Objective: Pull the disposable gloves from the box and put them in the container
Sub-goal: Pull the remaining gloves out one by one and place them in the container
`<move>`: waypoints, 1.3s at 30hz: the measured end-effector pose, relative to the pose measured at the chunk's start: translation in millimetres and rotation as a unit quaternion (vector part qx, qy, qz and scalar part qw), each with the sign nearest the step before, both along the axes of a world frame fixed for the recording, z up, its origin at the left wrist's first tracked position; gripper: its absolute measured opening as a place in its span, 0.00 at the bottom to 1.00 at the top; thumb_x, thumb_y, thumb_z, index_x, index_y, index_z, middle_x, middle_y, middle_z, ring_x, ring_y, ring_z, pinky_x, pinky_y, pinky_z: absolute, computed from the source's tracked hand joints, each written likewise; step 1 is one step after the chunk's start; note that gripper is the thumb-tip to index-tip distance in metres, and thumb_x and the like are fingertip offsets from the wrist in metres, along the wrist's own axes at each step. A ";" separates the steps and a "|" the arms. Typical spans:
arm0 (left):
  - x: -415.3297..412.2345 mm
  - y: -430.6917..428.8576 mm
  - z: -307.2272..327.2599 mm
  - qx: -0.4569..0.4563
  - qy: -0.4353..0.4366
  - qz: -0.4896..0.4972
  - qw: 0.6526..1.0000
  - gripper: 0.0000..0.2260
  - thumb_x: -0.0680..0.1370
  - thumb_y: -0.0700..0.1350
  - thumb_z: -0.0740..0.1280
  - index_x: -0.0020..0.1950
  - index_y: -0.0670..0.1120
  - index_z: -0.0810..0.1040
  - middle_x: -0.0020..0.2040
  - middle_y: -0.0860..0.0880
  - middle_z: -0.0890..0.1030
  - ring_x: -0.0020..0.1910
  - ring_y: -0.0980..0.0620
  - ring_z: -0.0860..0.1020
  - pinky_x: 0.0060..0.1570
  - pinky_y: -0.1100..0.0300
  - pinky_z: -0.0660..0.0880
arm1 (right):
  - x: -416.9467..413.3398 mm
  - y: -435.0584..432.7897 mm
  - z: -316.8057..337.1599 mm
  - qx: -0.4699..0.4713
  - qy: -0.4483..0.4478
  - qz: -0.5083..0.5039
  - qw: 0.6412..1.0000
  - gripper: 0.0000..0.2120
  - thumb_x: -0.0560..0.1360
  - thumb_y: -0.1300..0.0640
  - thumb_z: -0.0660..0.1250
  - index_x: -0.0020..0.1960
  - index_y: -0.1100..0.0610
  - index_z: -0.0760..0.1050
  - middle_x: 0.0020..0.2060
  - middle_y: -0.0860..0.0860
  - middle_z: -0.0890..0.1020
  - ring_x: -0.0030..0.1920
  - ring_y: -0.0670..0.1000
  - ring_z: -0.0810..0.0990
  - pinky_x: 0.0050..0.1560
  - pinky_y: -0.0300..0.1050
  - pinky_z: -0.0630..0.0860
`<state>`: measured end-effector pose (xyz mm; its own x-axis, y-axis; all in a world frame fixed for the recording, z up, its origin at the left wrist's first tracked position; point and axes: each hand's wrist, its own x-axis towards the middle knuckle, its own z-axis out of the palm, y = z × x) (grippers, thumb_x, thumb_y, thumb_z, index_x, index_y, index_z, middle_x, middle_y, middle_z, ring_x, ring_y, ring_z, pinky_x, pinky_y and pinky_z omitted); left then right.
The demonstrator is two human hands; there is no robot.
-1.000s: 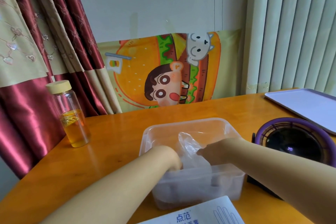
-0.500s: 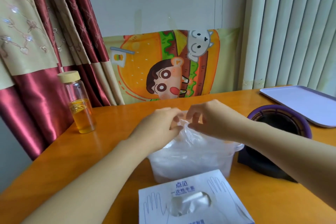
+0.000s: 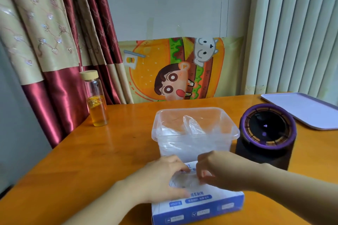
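The blue-and-white glove box (image 3: 199, 204) lies at the table's near edge. Both my hands are over its top opening, where crumpled clear glove plastic (image 3: 186, 181) shows. My left hand (image 3: 161, 179) lies on the box top, with fingers and thumb curled around the left side of that plastic. From the right, my right hand (image 3: 215, 170) pinches the plastic with curled fingertips. Just behind the box stands the clear plastic container (image 3: 155, 133), with several clear gloves (image 3: 192, 126) bunched inside. The picture is blurred around the fingers.
A glass bottle of amber liquid (image 3: 97, 107) stands at the left near the curtain. A black and purple round device (image 3: 265, 133) sits right of the container. A pale tray (image 3: 301, 109) lies at the back right.
Both hands left the container, where they had been pressing a glove down, and came back toward me onto the glove box opening. The view tilted down, showing more of the box.
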<state>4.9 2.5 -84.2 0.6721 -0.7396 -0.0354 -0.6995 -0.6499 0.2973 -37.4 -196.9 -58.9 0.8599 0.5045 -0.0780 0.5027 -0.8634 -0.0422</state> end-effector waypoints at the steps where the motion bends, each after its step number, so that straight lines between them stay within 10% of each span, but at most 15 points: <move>1: 0.1 -0.9 -0.4 0.002 0.005 -0.001 1.000 0.27 0.72 0.64 0.68 0.69 0.59 0.69 0.60 0.63 0.69 0.59 0.61 0.70 0.61 0.59 0.70 | 1.3 0.6 -3.1 -0.011 -0.010 -0.002 1.000 0.10 0.80 0.53 0.61 0.58 0.51 0.77 0.54 0.48 0.76 0.47 0.49 0.76 0.42 0.38 0.67; 18: 3.9 -11.0 4.7 0.043 0.041 0.012 0.998 0.27 0.71 0.63 0.70 0.67 0.59 0.69 0.58 0.59 0.70 0.58 0.60 0.69 0.56 0.63 0.71 | 5.5 11.9 -15.0 0.028 0.016 -0.023 0.999 0.13 0.78 0.51 0.64 0.61 0.52 0.77 0.56 0.48 0.78 0.53 0.50 0.78 0.54 0.40 0.76; 31: 4.7 -7.8 -1.7 0.054 0.038 0.008 0.998 0.35 0.69 0.69 0.67 0.73 0.60 0.63 0.64 0.60 0.65 0.66 0.59 0.63 0.65 0.56 0.68 | 8.5 2.5 -12.9 0.096 -0.065 -0.039 0.992 0.06 0.82 0.56 0.56 0.54 0.55 0.70 0.48 0.46 0.68 0.40 0.47 0.70 0.36 0.32 0.66; 39: 12.9 -10.0 -3.7 0.016 0.092 0.003 0.996 0.35 0.68 0.65 0.72 0.71 0.60 0.64 0.61 0.64 0.65 0.56 0.65 0.69 0.52 0.67 0.73 | 2.9 5.0 -14.9 0.102 0.015 -0.059 0.993 0.11 0.76 0.48 0.66 0.57 0.48 0.78 0.46 0.39 0.70 0.42 0.42 0.72 0.39 0.30 0.68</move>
